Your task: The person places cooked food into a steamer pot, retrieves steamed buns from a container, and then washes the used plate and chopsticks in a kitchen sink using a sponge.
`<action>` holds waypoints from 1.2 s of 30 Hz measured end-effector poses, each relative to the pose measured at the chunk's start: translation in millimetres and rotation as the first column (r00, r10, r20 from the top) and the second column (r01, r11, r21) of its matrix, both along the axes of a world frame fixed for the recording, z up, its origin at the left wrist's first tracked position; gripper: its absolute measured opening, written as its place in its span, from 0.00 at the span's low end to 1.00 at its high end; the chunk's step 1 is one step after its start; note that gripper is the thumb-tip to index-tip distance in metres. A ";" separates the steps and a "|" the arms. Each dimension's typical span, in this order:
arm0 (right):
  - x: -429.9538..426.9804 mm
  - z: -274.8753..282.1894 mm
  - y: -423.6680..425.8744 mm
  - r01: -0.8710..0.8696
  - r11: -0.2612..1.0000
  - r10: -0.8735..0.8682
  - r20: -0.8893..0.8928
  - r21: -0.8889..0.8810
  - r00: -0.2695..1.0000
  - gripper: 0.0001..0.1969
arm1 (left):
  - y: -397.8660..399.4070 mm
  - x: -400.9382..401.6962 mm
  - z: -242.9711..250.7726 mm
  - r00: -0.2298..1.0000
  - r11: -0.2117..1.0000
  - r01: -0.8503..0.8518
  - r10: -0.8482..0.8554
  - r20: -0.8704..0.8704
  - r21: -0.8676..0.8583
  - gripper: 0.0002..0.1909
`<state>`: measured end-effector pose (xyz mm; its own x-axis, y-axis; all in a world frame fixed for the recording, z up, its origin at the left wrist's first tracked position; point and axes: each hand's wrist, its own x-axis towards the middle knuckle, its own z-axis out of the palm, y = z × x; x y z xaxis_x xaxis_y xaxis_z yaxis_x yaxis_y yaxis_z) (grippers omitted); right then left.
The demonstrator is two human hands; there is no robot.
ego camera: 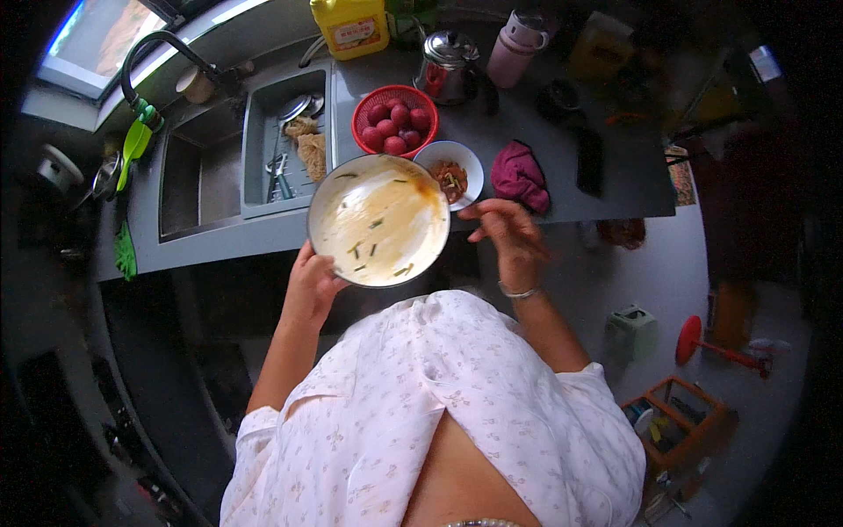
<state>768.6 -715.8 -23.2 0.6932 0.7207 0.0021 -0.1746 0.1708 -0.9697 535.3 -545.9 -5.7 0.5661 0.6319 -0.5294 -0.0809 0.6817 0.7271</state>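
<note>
My left hand (312, 280) grips the lower left rim of a white dish (388, 217) with a dark edge. The dish is tilted; a yellowish-brown film and several green scraps cling to its inside. Just right of it, on the counter, stands a small white bowl (475, 165) holding reddish-brown food with green pieces (451, 179). My right hand (510, 234) is beside this bowl's near rim, fingers apart and slightly blurred. A pale utensil end (467, 199) seems to lie at the rim by my fingertips; whether they touch it is unclear.
Behind the dish sits a red basket (431, 109) of round reddish produce (399, 115). A maroon cloth (519, 176), steel kettle (448, 66), pink flask (516, 53) and yellow jug (350, 29) stand around. A sink (204, 171) with a grey drain tray (253, 191) is left.
</note>
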 end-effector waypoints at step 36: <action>-99.9 -53.5 70.6 -0.074 0.905 0.131 0.107 -0.418 0.986 0.16 | 120.0 -164.1 -37.5 0.927 0.943 -0.332 0.333 0.174 -0.040 0.26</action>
<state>668.7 -645.3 -76.7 0.6293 0.7439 -0.2249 -0.0376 -0.2599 -0.9649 371.3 -425.9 -43.2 0.4088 0.7950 -0.4481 -0.4297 0.6009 0.6740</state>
